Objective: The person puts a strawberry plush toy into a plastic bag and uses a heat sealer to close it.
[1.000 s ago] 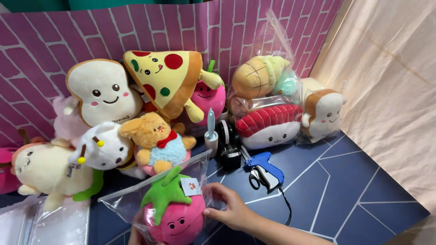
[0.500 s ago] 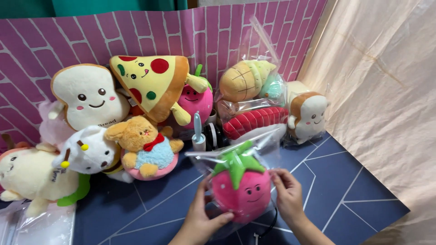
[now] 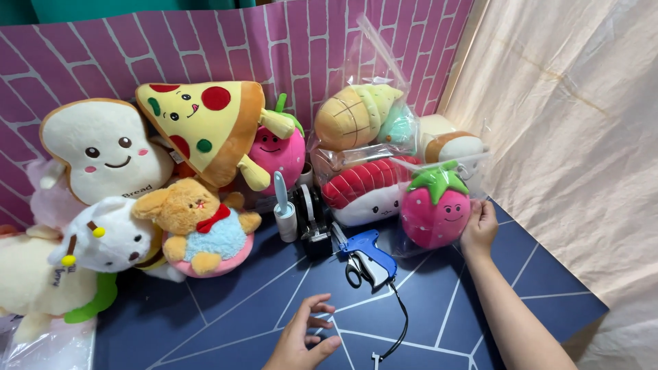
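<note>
My right hand [image 3: 479, 226] holds the right side of a pink strawberry plush [image 3: 435, 207] wrapped in a clear plastic bag. The plush stands upright against a bagged sushi plush [image 3: 362, 192] at the right of the row. My left hand [image 3: 303, 336] hovers empty over the dark blue tabletop [image 3: 233, 315], fingers loosely curled. A blue tagging gun [image 3: 363, 248] with scissors [image 3: 358, 272] lies between the two hands.
Plush toys line a purple brick-pattern backdrop [image 3: 301, 48]: toast [image 3: 103, 154], pizza slice [image 3: 205, 130], orange rabbit [image 3: 195, 223], white animal [image 3: 103, 240], another pink strawberry [image 3: 277, 152], a bagged corn plush [image 3: 356, 116]. A lint roller [image 3: 284, 209] and black tape dispenser [image 3: 312, 223] stand mid-table. Beige cloth [image 3: 569, 137] hangs at right.
The bagged strawberry plush moved from the front of the table up and right, and now stands beside the sushi plush. My left hand let go and dropped back toward the front edge.
</note>
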